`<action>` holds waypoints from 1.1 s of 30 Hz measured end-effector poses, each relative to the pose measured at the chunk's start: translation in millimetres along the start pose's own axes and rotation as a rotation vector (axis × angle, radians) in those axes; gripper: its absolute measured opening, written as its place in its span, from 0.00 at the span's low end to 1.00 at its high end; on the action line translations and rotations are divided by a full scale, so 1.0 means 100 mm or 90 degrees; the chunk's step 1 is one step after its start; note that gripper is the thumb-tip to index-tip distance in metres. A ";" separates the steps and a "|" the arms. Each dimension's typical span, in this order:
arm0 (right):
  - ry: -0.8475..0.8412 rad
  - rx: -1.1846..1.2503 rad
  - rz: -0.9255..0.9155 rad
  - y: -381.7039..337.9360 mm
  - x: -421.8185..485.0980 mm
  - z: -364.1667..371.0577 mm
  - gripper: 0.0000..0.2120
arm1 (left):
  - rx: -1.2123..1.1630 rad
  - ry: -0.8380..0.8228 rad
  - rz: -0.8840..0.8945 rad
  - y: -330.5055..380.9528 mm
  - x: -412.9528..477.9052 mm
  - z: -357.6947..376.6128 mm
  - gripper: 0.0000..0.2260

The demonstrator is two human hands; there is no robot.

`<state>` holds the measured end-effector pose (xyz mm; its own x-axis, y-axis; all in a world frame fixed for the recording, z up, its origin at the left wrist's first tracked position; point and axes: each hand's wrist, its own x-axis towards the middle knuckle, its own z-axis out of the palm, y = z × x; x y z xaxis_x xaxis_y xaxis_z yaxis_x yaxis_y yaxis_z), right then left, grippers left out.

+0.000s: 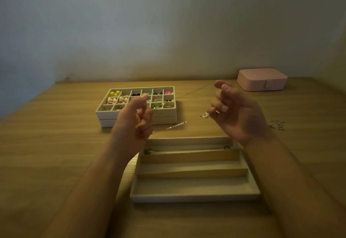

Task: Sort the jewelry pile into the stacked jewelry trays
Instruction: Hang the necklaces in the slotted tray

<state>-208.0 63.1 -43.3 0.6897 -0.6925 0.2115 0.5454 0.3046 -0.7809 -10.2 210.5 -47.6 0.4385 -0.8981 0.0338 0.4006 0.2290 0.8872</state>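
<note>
Midway between the wooden bench's (pixel 56 144) near and far edges, the thin silver chain necklace (pixel 177 125) sags between the left hand (pixel 133 119), curled and pinching one end, and the right hand (pixel 237 112), which seems to pinch it beside the white crescent pendant (pixel 206 115). A slack pinch could drop it tangled across the dividers of the beige long-slotted tray (pixel 194 198) below.

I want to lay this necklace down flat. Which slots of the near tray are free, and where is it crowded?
The middle slot and the nearest slot of the long tray look bare. Its far slot already holds a chain. The grid tray behind is crowded with earrings. Bare table lies left of both trays.
</note>
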 end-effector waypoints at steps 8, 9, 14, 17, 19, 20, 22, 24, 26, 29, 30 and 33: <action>-0.057 -0.037 0.057 -0.02 -0.02 0.11 0.15 | 0.336 -0.127 -0.048 -0.05 -0.07 0.07 0.14; -0.066 -0.032 0.066 -0.03 -0.02 0.12 0.15 | 0.337 -0.133 -0.043 -0.05 -0.07 0.07 0.13; -0.055 -0.055 0.078 -0.05 -0.03 0.12 0.14 | 0.112 -0.129 -0.041 0.03 -0.05 0.05 0.10; -0.045 -0.090 0.094 0.00 -0.03 0.11 0.13 | 0.010 -0.122 -0.004 0.04 -0.06 0.02 0.09; -0.048 -0.091 0.118 0.02 -0.04 0.10 0.11 | -0.042 -0.102 0.015 0.04 -0.04 0.01 0.10; -0.044 -0.087 0.128 0.02 -0.04 0.10 0.10 | -0.075 -0.088 0.021 0.04 -0.03 0.00 0.10; -0.017 -0.091 0.131 0.01 -0.04 0.11 0.09 | -0.150 -0.058 0.030 0.07 -0.02 -0.03 0.11; 0.017 -0.088 0.111 0.00 -0.04 0.11 0.08 | -0.215 -0.030 0.040 0.10 -0.01 -0.05 0.10; 0.039 -0.058 0.089 0.01 -0.04 0.09 0.08 | -0.260 -0.013 0.039 0.10 0.00 -0.07 0.10; 0.036 -0.015 0.069 0.05 -0.01 0.04 0.08 | -0.296 0.001 0.033 0.08 0.01 -0.10 0.12; 0.027 -0.013 0.064 0.05 -0.01 0.02 0.08 | -0.301 0.007 0.033 0.08 0.02 -0.11 0.12; 0.000 -0.025 0.071 0.04 0.00 -0.02 0.09 | -0.317 0.032 0.036 0.08 0.03 -0.12 0.12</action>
<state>-207.0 63.1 -48.1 0.7452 -0.6554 0.1228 0.4469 0.3541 -0.8215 4.5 214.2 -45.9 0.5033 -0.8631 0.0428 0.7053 0.4389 0.5567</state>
